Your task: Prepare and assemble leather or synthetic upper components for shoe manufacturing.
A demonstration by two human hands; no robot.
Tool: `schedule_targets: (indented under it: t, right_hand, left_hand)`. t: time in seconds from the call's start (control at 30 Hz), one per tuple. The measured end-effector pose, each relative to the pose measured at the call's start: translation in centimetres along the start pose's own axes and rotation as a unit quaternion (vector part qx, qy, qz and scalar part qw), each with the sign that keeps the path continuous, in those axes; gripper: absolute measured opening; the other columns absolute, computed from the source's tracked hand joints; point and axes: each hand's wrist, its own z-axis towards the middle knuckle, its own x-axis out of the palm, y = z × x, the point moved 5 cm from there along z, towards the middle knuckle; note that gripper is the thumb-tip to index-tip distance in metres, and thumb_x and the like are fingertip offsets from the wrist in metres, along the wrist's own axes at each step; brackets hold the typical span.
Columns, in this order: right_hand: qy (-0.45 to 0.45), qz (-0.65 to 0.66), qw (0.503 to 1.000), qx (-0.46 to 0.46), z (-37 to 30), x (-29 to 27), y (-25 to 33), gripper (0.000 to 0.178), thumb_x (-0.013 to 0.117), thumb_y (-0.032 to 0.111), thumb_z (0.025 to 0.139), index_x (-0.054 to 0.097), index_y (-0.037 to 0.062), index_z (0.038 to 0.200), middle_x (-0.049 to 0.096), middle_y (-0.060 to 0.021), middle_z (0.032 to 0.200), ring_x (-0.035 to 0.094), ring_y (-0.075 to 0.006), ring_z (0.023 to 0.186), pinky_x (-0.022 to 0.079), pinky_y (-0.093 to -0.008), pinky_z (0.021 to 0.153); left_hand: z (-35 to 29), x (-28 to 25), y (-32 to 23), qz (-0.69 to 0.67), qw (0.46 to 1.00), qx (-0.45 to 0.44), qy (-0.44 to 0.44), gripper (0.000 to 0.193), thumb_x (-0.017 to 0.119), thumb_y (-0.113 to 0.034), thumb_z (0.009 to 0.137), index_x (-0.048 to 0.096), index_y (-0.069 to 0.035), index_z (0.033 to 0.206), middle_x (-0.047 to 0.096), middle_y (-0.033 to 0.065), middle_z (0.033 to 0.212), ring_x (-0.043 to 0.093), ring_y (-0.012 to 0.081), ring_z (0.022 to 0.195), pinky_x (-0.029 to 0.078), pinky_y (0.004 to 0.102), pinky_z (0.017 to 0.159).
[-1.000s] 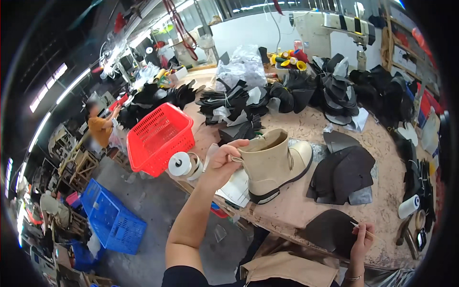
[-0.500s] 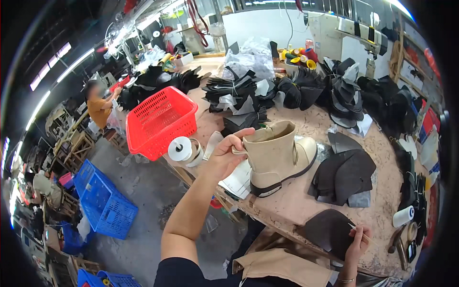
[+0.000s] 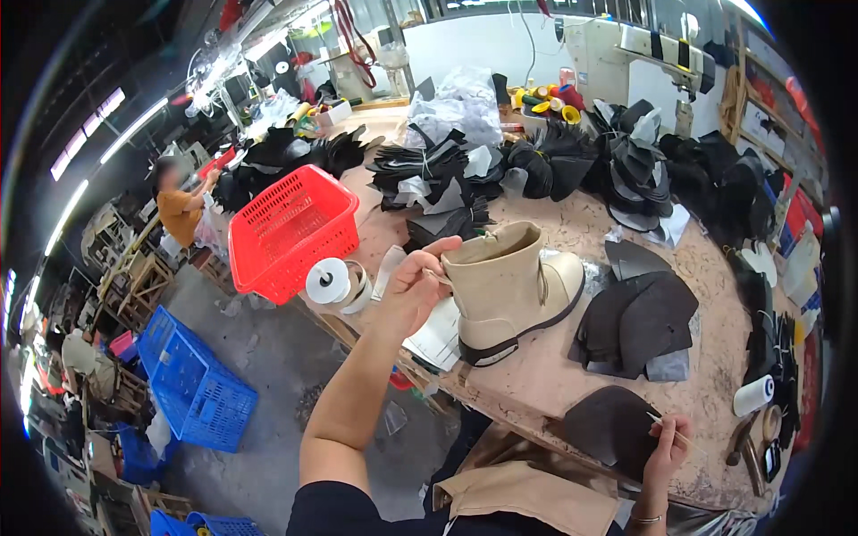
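Observation:
A beige ankle boot (image 3: 496, 286) with a dark-edged sole stands on the worktable. My left hand (image 3: 416, 284) is closed at its back top edge, pinching what looks like a small loop or tab there. Low on the right, my right hand (image 3: 668, 444) grips a thin, pale, pointed stick that looks like a pen, tip up and to the left. Beside that hand lies a dark rounded leather piece (image 3: 608, 427) at the table's front edge. Behind it sits a stack of dark cut pieces (image 3: 636, 323). A beige cloth piece (image 3: 527, 496) lies across my lap.
At the left table edge are a red basket (image 3: 295, 234) and a white spool (image 3: 328, 281). Bundles of black pieces (image 3: 429, 174) line the back. A thread cone (image 3: 753, 395) and a hammer (image 3: 746, 456) lie right. Blue crates (image 3: 192, 380) stand on the floor; another person (image 3: 179, 205) works farther off.
The view has shifted slightly, so most things sit a little farther left. Both hands keep their grips, and the boot stays in the same place on the table.

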Motion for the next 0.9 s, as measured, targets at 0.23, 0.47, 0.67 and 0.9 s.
schedule_targets:
  t: [0.23, 0.47, 0.67, 0.9]
  right_hand:
    - [-0.003, 0.018, 1.0, 0.016, 0.0, 0.0, 0.0, 0.01, 0.047, 0.009, 0.097, 0.051, 0.0041, 0.089, 0.054, -0.0033, 0.081, 0.05, -0.0085, 0.07, 0.042, -0.0211, 0.066]
    - [0.005, 0.01, 1.0, 0.0, 0.2, 0.1, 0.6, 0.009, 0.047, 0.008, 0.097, 0.051, 0.004, 0.09, 0.053, -0.0031, 0.082, 0.05, -0.0086, 0.071, 0.042, -0.0212, 0.066]
    - [0.008, 0.018, 1.0, -0.003, 0.2, 0.2, 0.3, 0.009, 0.048, 0.008, 0.097, 0.05, 0.004, 0.089, 0.053, -0.0033, 0.082, 0.05, -0.0089, 0.07, 0.042, -0.0215, 0.065]
    - [0.003, 0.007, 1.0, 0.006, -0.1, 0.1, 0.0, 0.008, 0.049, 0.009, 0.097, 0.05, 0.0041, 0.09, 0.053, -0.0035, 0.083, 0.05, -0.009, 0.07, 0.042, -0.0215, 0.065]
  left_hand:
    - [1.0, -0.2, 0.3, 0.077, 0.991, 0.006, -0.106, 0.003, 0.053, -0.007, 0.095, 0.054, -0.009, 0.092, 0.049, 0.0099, 0.131, 0.058, 0.0123, 0.098, 0.051, 0.0335, 0.085]
    - [1.1, -0.1, 0.5, 0.089, 0.988, 0.001, -0.129, 0.004, 0.053, -0.007, 0.094, 0.054, -0.009, 0.092, 0.052, 0.0078, 0.124, 0.056, 0.0112, 0.093, 0.05, 0.031, 0.081]
    - [0.9, -0.4, 0.6, 0.075, 0.99, 0.004, -0.119, 0.01, 0.052, -0.004, 0.093, 0.055, -0.009, 0.1, 0.053, 0.006, 0.121, 0.056, 0.0115, 0.095, 0.05, 0.03, 0.08]
    - [2.4, 0.0, -2.7, 0.261, 0.958, -0.007, -0.118, 0.037, 0.062, 0.009, 0.082, 0.053, -0.006, 0.114, 0.059, 0.0064, 0.108, 0.058, 0.0126, 0.094, 0.051, 0.0256, 0.079]
